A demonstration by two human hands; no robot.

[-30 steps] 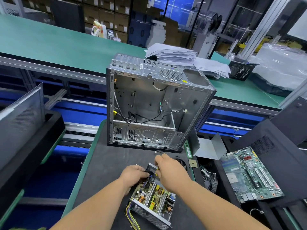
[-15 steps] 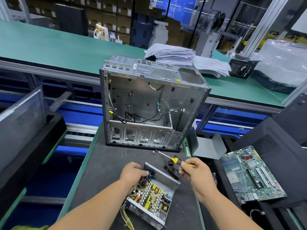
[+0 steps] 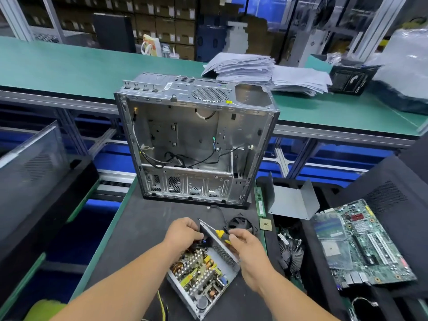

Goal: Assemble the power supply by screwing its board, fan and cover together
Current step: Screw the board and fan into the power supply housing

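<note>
The open power supply (image 3: pixel 203 274) lies on the dark mat in front of me, its circuit board with yellow and copper parts exposed inside a grey metal tray. My left hand (image 3: pixel 181 232) grips the far left corner of the tray. My right hand (image 3: pixel 243 243) holds a yellow-and-black screwdriver (image 3: pixel 222 235) over the tray's far wall. A black fan (image 3: pixel 242 224) lies on the mat just behind the right hand, its cable trailing toward the case. A bent grey metal cover (image 3: pixel 291 200) stands to the right.
An empty computer case (image 3: pixel 196 144) stands upright behind the power supply. A motherboard (image 3: pixel 363 242), a heatsink fan (image 3: pixel 291 253), a RAM stick (image 3: pixel 259 202) and a CPU chip (image 3: pixel 265 224) lie to the right. Paper stacks (image 3: pixel 254 68) rest on the green bench.
My right hand drew away to the right with the screwdriver, then came back over the tray's far wall. My left hand stayed on the tray's corner.
</note>
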